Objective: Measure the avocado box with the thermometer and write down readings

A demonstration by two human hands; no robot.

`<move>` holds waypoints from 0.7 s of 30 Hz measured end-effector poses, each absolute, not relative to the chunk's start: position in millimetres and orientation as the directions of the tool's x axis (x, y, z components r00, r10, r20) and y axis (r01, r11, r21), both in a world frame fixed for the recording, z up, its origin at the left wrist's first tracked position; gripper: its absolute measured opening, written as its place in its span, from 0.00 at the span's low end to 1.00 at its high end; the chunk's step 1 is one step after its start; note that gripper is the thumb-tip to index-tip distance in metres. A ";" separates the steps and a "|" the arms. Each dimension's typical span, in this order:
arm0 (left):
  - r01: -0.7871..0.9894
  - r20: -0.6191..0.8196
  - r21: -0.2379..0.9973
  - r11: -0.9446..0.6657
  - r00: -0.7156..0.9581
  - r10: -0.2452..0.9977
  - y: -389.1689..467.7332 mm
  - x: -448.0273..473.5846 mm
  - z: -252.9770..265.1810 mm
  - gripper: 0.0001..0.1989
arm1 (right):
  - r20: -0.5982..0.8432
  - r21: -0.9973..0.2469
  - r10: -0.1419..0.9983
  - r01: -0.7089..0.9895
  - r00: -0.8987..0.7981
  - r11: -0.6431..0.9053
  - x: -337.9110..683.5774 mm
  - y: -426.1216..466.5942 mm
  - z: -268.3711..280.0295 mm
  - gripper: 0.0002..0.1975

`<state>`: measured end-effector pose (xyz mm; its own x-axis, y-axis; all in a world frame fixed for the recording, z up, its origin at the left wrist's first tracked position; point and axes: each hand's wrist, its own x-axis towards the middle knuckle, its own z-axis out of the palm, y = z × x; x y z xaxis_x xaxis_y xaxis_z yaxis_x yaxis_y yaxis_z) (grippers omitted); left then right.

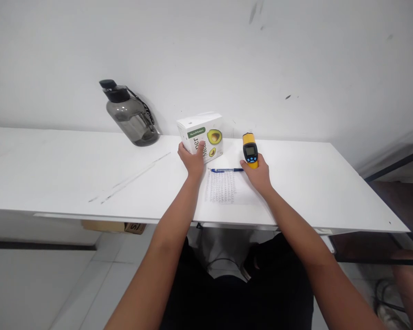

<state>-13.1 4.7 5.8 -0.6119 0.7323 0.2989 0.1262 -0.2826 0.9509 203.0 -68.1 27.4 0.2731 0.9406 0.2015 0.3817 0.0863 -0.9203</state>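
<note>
My left hand grips a white carton printed with avocados and a green label, its thumb across the front face. The carton is near the back of the white table, by the wall. In my right hand is a yellow and black infrared thermometer, held by its handle with its small screen and blue buttons facing me. Between my forearms lies a sheet of paper covered in handwritten rows. A blue pen rests along the top of the sheet, its dark end close to my right hand.
A large grey see-through water bottle with a black lid and strap stands at the back left, near the wall. The white table ends just before my lap. Beneath it, a cardboard box sits at left. Part of another person's leg shows at lower right.
</note>
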 end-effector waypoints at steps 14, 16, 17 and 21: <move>0.121 0.261 0.963 -0.239 -0.627 0.734 3.3 -11.7 8.5 0.38 | 0.191 -0.921 0.943 0.383 0.274 0.076 202.8 -68.2 27.3 0.25; 0.125 0.261 0.964 -0.237 -0.630 0.731 3.0 -11.4 8.9 0.38 | 0.198 -0.918 0.942 0.389 0.272 0.081 203.2 -67.7 26.7 0.25; 0.127 0.263 0.963 -0.237 -0.632 0.729 2.9 -11.3 8.9 0.38 | 0.206 -0.915 0.941 0.393 0.268 0.088 203.6 -67.5 26.6 0.26; 0.140 0.282 0.958 -0.251 -0.628 0.725 2.8 -11.7 8.4 0.36 | 0.213 -0.906 0.943 0.414 0.255 0.093 207.2 -64.9 26.4 0.32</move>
